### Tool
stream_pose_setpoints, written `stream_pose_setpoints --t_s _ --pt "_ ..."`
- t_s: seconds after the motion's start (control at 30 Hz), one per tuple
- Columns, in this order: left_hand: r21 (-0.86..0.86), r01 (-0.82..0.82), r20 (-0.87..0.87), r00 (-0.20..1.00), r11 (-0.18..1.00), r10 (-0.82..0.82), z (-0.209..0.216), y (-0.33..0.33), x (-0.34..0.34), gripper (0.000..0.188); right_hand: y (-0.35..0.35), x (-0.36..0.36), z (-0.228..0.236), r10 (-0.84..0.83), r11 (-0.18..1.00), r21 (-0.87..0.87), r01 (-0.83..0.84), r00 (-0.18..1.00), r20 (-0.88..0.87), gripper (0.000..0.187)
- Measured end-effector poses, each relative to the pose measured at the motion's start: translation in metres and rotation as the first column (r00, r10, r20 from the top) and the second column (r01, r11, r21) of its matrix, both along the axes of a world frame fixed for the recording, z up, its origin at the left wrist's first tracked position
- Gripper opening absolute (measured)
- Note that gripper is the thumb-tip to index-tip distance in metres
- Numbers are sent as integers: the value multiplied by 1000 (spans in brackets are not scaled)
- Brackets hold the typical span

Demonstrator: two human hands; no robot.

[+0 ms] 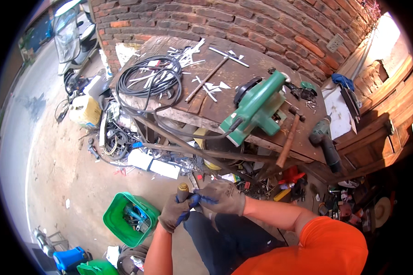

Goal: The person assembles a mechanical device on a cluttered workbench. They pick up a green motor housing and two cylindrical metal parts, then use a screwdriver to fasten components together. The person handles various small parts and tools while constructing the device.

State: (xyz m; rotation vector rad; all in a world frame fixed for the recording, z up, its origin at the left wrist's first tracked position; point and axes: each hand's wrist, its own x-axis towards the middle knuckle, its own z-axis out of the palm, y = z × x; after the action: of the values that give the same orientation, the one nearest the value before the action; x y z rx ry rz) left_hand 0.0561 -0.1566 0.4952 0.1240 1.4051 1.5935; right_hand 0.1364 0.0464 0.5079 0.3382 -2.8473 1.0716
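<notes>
My left hand [175,212], in a grey and blue work glove, is closed around a hand tool with a brown handle [183,191]. The rounded butt of the handle points up, and the tool's working end is hidden by the gloves. Against it, my right hand [222,198], gloved the same way, has its fingers curled together beside the left thumb. Whether the right fingers grip the tool or something small is hidden. A narrow greyish strip [192,179] shows just above the gloves; I cannot tell if it is held. Both hands are over my knees, in front of the workbench [261,59].
On the bench lie a green power tool [257,110], a coiled black cable [149,78], a hammer [289,140], a drill [325,142] and white offcuts [188,57]. A green bin [112,220] with tools stands left of my hands. Scrap litters the floor under the bench.
</notes>
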Motion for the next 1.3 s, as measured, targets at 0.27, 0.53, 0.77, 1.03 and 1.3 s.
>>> stream_pose_setpoints --t_s 0.27,0.53,0.77,1.03,1.3 --pt "98 34 231 971 995 -56 129 26 37 34 29 50 156 59 989 -149 -9 940 337 43" --pt "254 327 253 886 910 -388 205 126 21 39 84 82 215 -371 824 -334 457 882 290 36" --pt "-109 363 129 928 925 -349 229 195 28 32 195 101 197 -835 501 43 865 469 287 20" --pt "-306 187 83 982 933 -169 239 193 17 31 359 23 156 -767 551 614 566 634 104 26" --pt "-324 112 49 994 939 -102 246 221 25 31 394 8 122 -711 560 741 370 674 201 30"
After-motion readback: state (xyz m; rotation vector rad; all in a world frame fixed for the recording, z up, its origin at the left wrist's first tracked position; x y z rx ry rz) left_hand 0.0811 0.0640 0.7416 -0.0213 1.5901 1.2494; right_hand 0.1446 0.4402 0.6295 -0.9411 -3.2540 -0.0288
